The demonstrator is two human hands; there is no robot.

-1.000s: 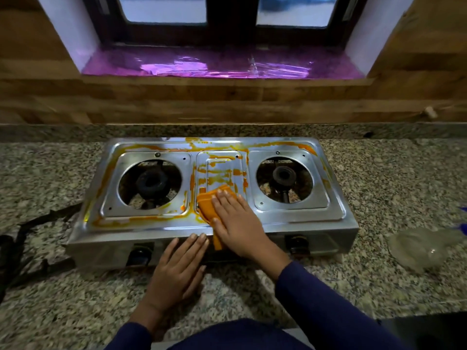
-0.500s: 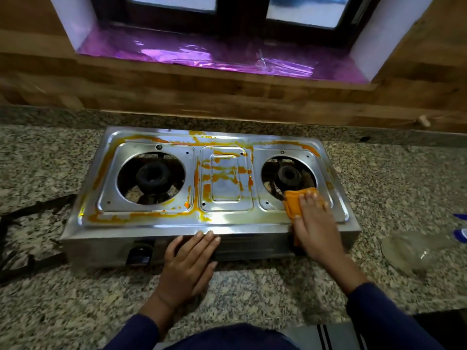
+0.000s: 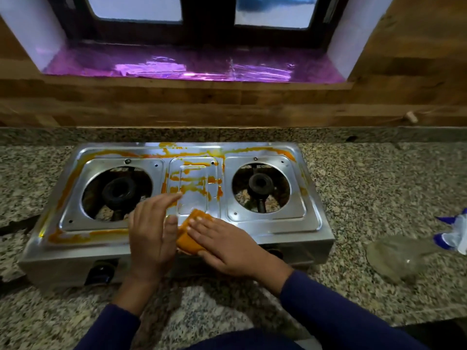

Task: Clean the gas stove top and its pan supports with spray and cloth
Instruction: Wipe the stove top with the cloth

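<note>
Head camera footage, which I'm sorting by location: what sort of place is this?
Most likely a home kitchen: a two-burner steel gas stove smeared with orange residue sits on a speckled granite counter beneath a window set in a wood-panelled wall.

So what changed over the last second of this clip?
The right hand swept the orange cloth out to the right burner plate, then back left to the stove's front centre. The left hand lifted off the front edge and came up beside the cloth. Orange streaks elsewhere and the spray bottle look unchanged.
</note>
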